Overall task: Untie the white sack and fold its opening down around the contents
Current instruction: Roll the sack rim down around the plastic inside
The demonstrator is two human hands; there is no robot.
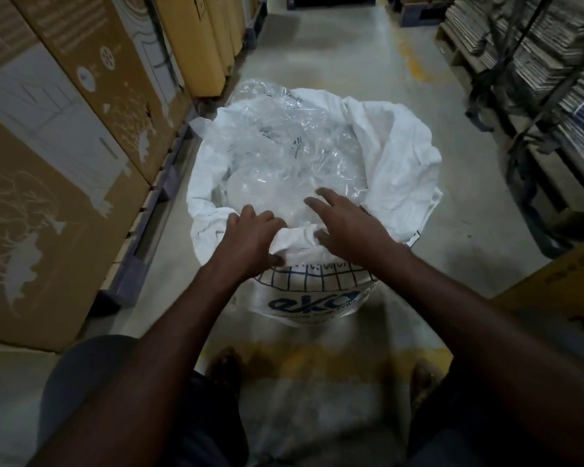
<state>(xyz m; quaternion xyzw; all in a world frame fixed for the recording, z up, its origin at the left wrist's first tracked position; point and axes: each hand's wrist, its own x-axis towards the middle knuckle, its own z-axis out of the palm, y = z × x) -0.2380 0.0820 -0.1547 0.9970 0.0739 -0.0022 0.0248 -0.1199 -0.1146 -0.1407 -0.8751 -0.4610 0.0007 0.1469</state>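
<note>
The white sack [398,153] stands upright on the floor in front of me, its mouth wide open and its rim rolled outward. Blue grid lines and lettering show on its near side. Clear crumpled plastic [284,146] fills the inside. My left hand [250,241] grips the near rim, fingers curled over the folded cloth. My right hand [341,224] rests on the same rim just to the right, fingers spread over the plastic and thumb against the fold.
Tall cardboard boxes [64,146] on pallets line the left side. Racks of stacked flat material [536,62] stand on the right, and a brown carton [560,291] sits near my right arm. A concrete aisle [334,45] runs ahead. My feet are below the sack.
</note>
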